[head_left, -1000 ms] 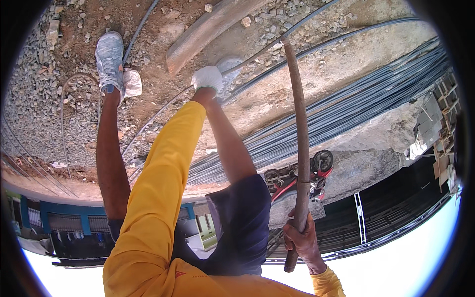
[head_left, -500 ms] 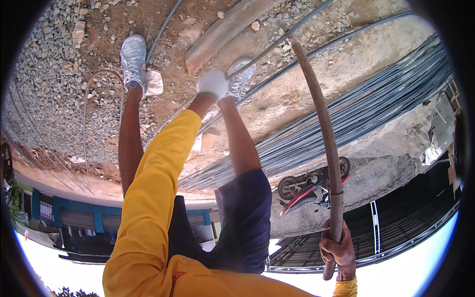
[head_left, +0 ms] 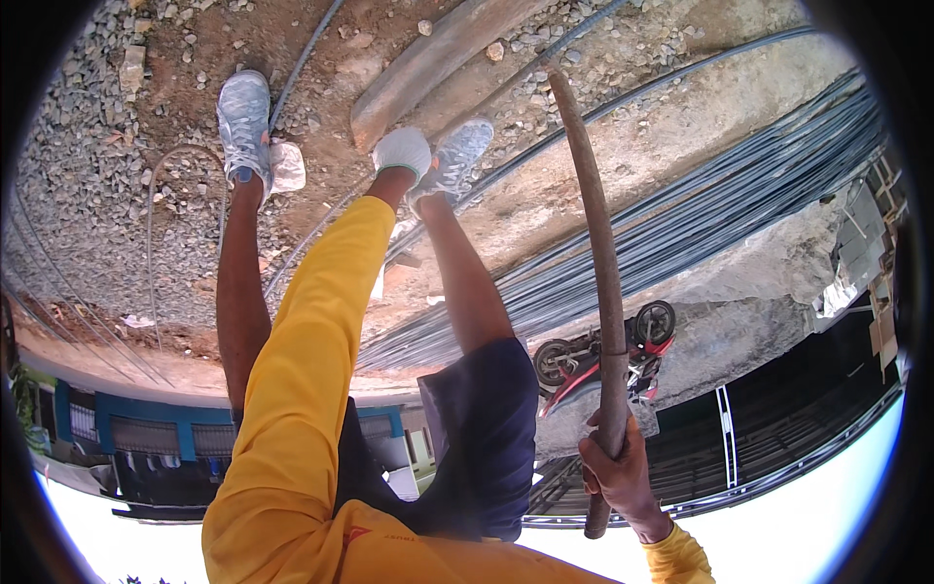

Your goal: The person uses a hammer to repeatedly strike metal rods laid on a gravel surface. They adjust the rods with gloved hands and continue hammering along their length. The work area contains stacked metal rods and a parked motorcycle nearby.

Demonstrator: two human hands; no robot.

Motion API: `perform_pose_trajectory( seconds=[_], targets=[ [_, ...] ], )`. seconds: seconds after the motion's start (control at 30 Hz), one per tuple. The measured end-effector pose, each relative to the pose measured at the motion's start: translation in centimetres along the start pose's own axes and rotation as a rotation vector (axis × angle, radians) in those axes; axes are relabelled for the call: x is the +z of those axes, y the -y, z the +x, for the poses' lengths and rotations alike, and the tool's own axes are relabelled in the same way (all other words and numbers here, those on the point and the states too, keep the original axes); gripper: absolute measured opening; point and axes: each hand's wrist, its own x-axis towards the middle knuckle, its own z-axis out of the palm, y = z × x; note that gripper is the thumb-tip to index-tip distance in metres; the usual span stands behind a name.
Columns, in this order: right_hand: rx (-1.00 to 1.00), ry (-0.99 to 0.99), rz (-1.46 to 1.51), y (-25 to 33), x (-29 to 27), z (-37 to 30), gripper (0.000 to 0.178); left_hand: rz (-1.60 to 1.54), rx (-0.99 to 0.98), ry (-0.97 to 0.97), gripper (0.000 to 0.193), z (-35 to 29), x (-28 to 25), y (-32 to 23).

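My left hand (head_left: 402, 154), in a white knitted glove, reaches down beside my right shoe (head_left: 457, 161). Its fingers are closed and mostly hidden around a thin steel bar (head_left: 501, 104), which runs from the glove toward the upper right. My bare right hand (head_left: 620, 467) is wrapped around the lower part of a long, slightly curved brown pipe (head_left: 595, 219). A step shows in that pipe just above my grip. Its far tip appears near the steel bar; whether they touch I cannot tell.
Bundled steel bars (head_left: 700, 209) lie along the right. A wooden beam (head_left: 428, 73) rests beyond my feet. Gravel (head_left: 88, 185) covers the left, with a bent rod (head_left: 151, 234) on it. A red motorcycle (head_left: 603, 360) stands beyond the bars.
My right hand has moved left, carrying the pipe along and leaving it at a slightly different slant. The gloved hand stays low by my shoe. The whole view has shifted slightly.
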Motion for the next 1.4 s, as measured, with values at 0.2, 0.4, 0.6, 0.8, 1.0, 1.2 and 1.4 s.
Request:
perform_pose_trajectory(
  seconds=[0.2,0.4,0.6,0.8,1.0,1.2,1.4],
  targets=[
    [-0.037,-0.047,-0.025,-2.4,1.7,3.4,0.032,0.008,-0.034,-0.043,0.027,2.0,2.4,0.8],
    [-0.076,-0.089,-0.018,-4.0,3.8,6.8,0.029,0.005,-0.085,-0.084,0.025,4.5,5.3,1.7],
    [-0.106,-0.103,-0.053,-5.4,3.7,7.7,0.03,-0.035,-0.098,-0.058,0.023,4.5,4.6,1.4],
    [-0.018,0.021,-0.005,-4.6,-2.0,3.7,0.034,0.012,-0.019,0.023,0.025,0.2,2.2,0.3],
    [0.015,0.107,0.034,-3.9,-4.4,0.9,0.039,0.013,-0.016,0.018,0.026,-1.4,0.7,0.5],
    [0.107,0.147,-0.002,-4.2,-6.3,0.5,0.043,-0.006,-0.045,0.013,0.028,-1.3,1.0,0.5],
    [0.13,0.167,-0.044,-7.1,-6.2,-0.2,0.043,0.002,-0.027,0.036,0.03,-1.7,0.8,0.7]
  ],
)
